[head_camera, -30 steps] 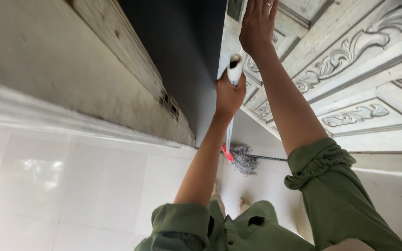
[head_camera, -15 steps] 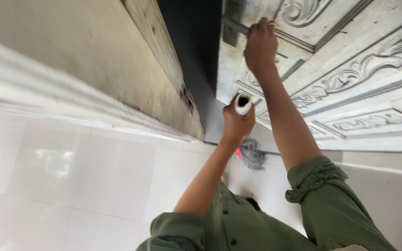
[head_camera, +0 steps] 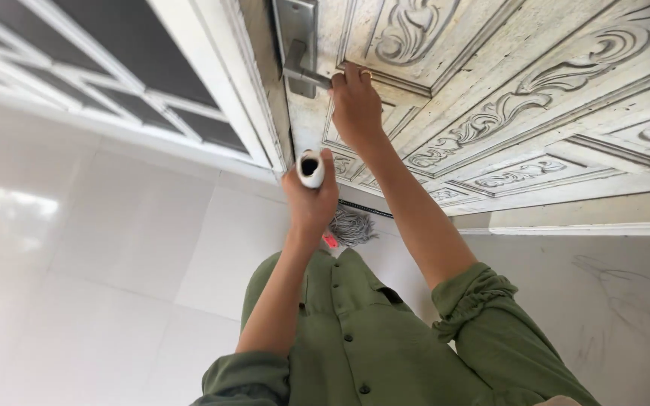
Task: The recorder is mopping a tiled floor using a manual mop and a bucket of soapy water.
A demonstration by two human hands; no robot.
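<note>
White glossy floor tiles point(head_camera: 114, 248) are filling the lower left, w/ a carved, worn white door point(head_camera: 536, 98) taking up the top right and a white-framed dark window point(head_camera: 114, 83) sitting at top left, beside the door frame. Right hand point(head_camera: 355, 105) is reaching up to the metal door handle point(head_camera: 302, 71); fingers are curling together round the lever, gripping it. Left hand point(head_camera: 311, 199) is closing tight on the white mop handle point(head_camera: 311, 168), whose hollow top end is poking out above the fist, pointing at the camera. Mop head point(head_camera: 351, 225), grey strings w/ a red clip, is lying on the floor just below the door's bottom edge, near the threshold, partly hidden behind the left wrist. Green shirt point(head_camera: 362, 331) w/ rolled sleeves is showing at the bottom.
</note>
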